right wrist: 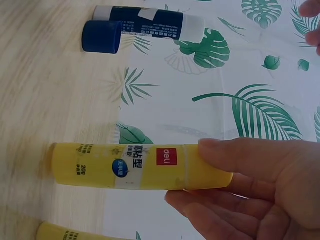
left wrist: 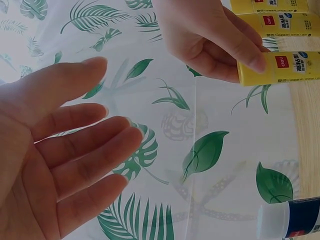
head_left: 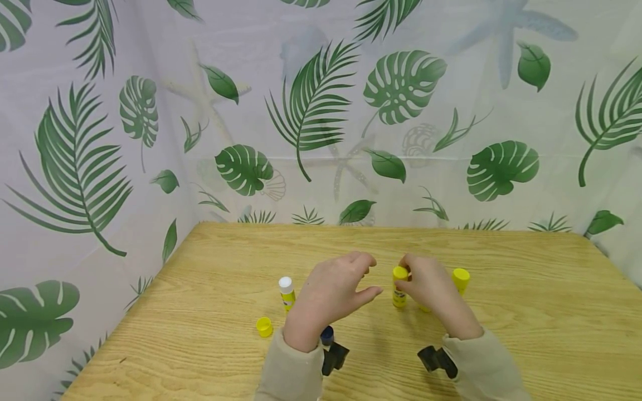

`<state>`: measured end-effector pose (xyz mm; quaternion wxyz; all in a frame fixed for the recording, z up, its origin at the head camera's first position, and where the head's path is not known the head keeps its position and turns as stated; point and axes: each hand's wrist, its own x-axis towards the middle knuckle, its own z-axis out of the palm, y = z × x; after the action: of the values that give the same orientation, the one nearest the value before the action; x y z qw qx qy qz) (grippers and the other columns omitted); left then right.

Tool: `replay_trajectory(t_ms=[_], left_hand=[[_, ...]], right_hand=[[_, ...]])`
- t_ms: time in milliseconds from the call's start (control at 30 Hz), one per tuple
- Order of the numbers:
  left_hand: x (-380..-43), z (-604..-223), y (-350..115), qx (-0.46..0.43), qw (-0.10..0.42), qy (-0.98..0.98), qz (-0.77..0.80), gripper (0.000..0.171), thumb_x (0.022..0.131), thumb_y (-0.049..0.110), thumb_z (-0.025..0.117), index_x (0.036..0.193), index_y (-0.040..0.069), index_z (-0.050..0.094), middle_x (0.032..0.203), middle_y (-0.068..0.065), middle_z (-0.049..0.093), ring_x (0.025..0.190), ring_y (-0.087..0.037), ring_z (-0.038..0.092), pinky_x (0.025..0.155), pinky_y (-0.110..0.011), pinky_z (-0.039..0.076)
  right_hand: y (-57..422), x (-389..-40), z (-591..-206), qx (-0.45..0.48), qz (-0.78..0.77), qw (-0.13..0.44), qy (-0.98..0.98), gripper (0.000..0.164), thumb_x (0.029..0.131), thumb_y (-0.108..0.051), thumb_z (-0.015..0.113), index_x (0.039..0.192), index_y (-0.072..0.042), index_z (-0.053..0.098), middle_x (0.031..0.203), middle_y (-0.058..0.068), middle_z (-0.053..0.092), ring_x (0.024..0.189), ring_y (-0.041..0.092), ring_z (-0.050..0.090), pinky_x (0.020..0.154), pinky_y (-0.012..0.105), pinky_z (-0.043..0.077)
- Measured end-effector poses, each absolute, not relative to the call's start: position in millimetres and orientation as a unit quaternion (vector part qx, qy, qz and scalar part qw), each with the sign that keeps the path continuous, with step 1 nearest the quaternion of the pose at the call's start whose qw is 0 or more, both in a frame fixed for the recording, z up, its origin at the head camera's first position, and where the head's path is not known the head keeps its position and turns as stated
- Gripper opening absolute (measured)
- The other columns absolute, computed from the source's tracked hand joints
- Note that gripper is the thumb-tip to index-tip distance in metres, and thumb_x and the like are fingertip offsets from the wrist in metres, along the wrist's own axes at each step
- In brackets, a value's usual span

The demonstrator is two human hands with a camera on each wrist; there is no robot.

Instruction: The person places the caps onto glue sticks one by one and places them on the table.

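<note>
My right hand [head_left: 435,287] pinches the cap end of a yellow glue stick [head_left: 399,298] between thumb and fingers. The stick stands upright on the table, its red label and printing plain in the right wrist view, where the thumb [right wrist: 240,157] lies along the cap. To the left, my left hand [head_left: 333,287] hovers over the table with fingers spread and nothing in its palm, as the left wrist view shows. A dark blue cap [head_left: 327,335] sits partly behind the left wrist. In the right wrist view a dark blue glue stick [right wrist: 145,22] with a white top stands behind that cap.
Beyond the right hand stands another yellow glue stick [head_left: 460,280], with one more partly hidden beside it. Left of the left hand are a yellow glue stick with a white top [head_left: 287,296] and a loose yellow cap [head_left: 264,327]. Leaf-printed cloth [head_left: 321,189] hangs behind the wooden table [head_left: 200,345].
</note>
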<state>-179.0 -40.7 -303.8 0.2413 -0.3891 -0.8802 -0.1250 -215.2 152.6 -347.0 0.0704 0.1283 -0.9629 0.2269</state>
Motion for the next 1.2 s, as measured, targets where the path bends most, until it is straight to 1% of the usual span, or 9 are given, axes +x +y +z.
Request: replay_trajectory(t_ms=[233,533,767,1200], left_hand=[[-179.1,-303.8,-40.5,-0.394,0.245,-0.877,-0.127,0.031,0.079,0.033,0.066,0.099,0.01,0.058,0.086,0.003,0.061,0.067,-0.005,0.055,0.053,-0.014,0.04],[-178.7,-303.0,-40.1,-0.393,0.236,-0.88,-0.126,0.031,0.079,0.033,0.065,0.1,0.01,0.059,0.086,0.003,0.061,0.066,-0.004,0.054,0.053,-0.013,0.039],[-179.2,-303.7,-40.0,-0.391,0.232,-0.882,-0.125,0.031,0.079,0.033,0.065,0.1,0.01,0.059,0.085,0.003,0.061,0.065,-0.004,0.054,0.052,-0.013,0.039],[-179.3,-304.1,-39.9,-0.387,0.223,-0.886,-0.123,0.031,0.079,0.034,0.065,0.099,0.011,0.059,0.083,0.004,0.06,0.063,-0.004,0.052,0.051,-0.012,0.038]], right_hand=[[152.8,-215.6,-347.5,0.127,0.23,0.064,-0.963,0.02,0.074,-0.006,0.069,0.089,0.003,0.059,0.08,0.009,0.059,0.069,0.019,0.056,0.061,0.035,0.047],[154.0,-217.3,-349.5,0.123,0.234,0.057,-0.963,0.02,0.076,-0.007,0.067,0.091,0.004,0.059,0.082,0.011,0.06,0.072,0.022,0.058,0.063,0.036,0.048],[153.9,-217.1,-348.3,0.119,0.233,0.057,-0.964,0.02,0.076,-0.007,0.067,0.091,0.004,0.058,0.081,0.01,0.059,0.071,0.021,0.057,0.062,0.036,0.048],[154.1,-216.6,-346.5,0.105,0.233,0.047,-0.966,0.028,0.077,-0.007,0.066,0.099,0.007,0.057,0.089,0.016,0.06,0.075,0.024,0.059,0.063,0.037,0.048]])
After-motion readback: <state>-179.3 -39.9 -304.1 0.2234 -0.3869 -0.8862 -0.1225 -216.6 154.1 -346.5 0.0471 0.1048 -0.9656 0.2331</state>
